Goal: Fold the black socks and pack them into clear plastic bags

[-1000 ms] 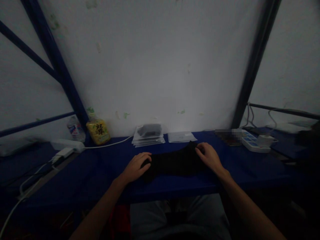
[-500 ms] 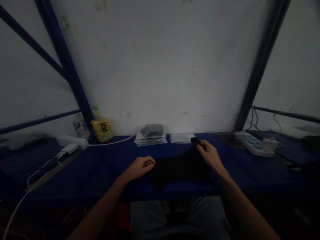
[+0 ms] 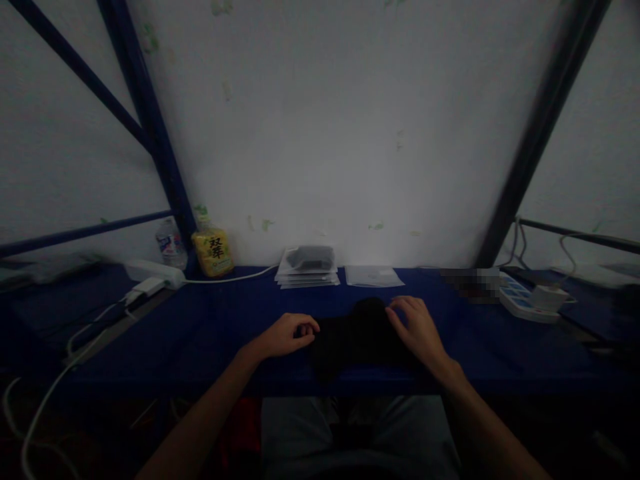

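Note:
A piece of soft black cloth (image 3: 357, 343) lies at the front of the blue table, with its upper right part folded over into a rounded bump. It is too dark to tell what kind of cloth item it is. My left hand (image 3: 290, 333) is at the cloth's left edge, fingers curled in and thumb close to the index finger, closed on that edge. At the right side of the fold, my right hand (image 3: 417, 330) touches the cloth with fingers stretched out and slightly apart.
Behind the cloth, a stack of white packets (image 3: 307, 277) and a flat white sheet (image 3: 373, 276) lie near the wall. A yellow bottle (image 3: 214, 252) and a clear bottle (image 3: 171, 245) stand at left. White power strips (image 3: 525, 307) with cables sit at the right and left.
My right hand has brought the raised corner of the cloth leftward and down onto the rest, and its fingers have loosened. My left hand keeps its place. The view has shifted slightly.

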Demonstrator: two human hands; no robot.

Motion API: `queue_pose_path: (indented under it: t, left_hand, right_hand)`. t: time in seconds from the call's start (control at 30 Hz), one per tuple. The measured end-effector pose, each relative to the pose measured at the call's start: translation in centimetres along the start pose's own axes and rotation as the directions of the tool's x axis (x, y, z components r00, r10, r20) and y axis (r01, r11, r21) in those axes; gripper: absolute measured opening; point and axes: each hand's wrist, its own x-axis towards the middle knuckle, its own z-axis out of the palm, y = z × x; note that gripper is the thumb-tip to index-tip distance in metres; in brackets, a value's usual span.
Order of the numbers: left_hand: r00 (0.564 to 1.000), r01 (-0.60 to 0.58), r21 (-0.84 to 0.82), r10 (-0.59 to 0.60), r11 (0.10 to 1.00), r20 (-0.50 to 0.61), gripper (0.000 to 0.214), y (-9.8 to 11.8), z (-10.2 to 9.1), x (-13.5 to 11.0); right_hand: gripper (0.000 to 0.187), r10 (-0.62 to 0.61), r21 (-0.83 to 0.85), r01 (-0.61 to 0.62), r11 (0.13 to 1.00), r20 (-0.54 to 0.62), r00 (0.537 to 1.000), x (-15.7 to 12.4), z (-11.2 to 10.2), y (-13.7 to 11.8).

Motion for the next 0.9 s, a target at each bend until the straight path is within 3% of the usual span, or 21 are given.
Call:
queue_pose_path:
  t: [0.03, 0.1, 0.17, 0.23, 0.33, 0.43, 0.5, 0.6, 0.7, 0.8, 0.9]
  left_hand:
    - [1.000, -0.021, 0.001, 0.021, 1.000, 0.016, 0.023, 0.2, 0.0, 0.0]
    - [0.996, -0.070, 0.000, 0.070, 0.998, 0.053, 0.029, 0.7, 0.0, -0.1]
    - [0.990, -0.107, -0.006, 0.107, 0.994, 0.089, 0.037, 1.3, 0.0, -0.3]
    - [0.987, -0.117, -0.018, 0.119, 0.993, 0.110, 0.044, 1.7, 0.1, -0.5]
    - [0.989, -0.095, -0.070, 0.102, 0.993, 0.105, 0.052, 2.2, 0.4, -0.8]
    - [0.993, -0.050, -0.135, 0.064, 0.990, 0.098, 0.054, 2.6, 0.9, -0.7]
    - [0.996, 0.004, -0.210, 0.016, 0.978, 0.089, 0.052, 3.1, 1.6, -0.3]
    - [0.995, 0.102, -0.388, -0.087, 0.916, 0.055, 0.055, 3.9, 3.0, 0.9]
    - [0.987, 0.141, -0.435, -0.162, 0.889, -0.012, 0.053, 4.4, 4.0, 2.4]
    - [0.986, 0.137, -0.307, -0.158, 0.942, -0.044, 0.046, 4.5, 4.2, 3.4]
    - [0.992, 0.117, -0.089, -0.121, 0.989, -0.045, 0.044, 4.0, 4.1, 4.3]
  right_hand:
    - [0.036, 0.096, -0.069, -0.095, 0.993, 0.008, 0.995, -0.1, -0.3, 1.1]
    - [0.043, 0.215, -0.168, -0.191, 0.967, 0.138, 0.967, -0.5, -0.5, 3.0]
    - [0.041, 0.235, -0.198, -0.180, 0.964, 0.307, 0.922, -0.9, -0.5, 4.5]
    - [0.032, 0.241, -0.201, -0.171, 0.965, 0.403, 0.883, -0.8, -0.8, 5.2]
    - [0.023, 0.343, -0.302, -0.234, 0.924, 0.392, 0.854, 0.7, -2.5, 4.5]
    - [0.022, 0.414, -0.453, -0.262, 0.852, 0.278, 0.867, 2.7, -4.4, 1.3]
    - [0.021, 0.353, -0.463, -0.198, 0.864, 0.274, 0.895, 3.5, -4.7, -1.9]
    - [0.025, 0.224, -0.398, -0.073, 0.914, 0.347, 0.911, 3.5, -3.1, -6.8]
    - [0.034, 0.092, -0.246, 0.028, 0.969, 0.463, 0.881, 2.9, -0.3, -9.3]
    - [0.033, -0.004, -0.036, 0.024, 0.999, 0.485, 0.874, 2.9, 1.0, -8.3]
    - [0.035, -0.172, 0.264, 0.046, 0.963, 0.476, 0.862, 3.0, 0.4, -4.6]
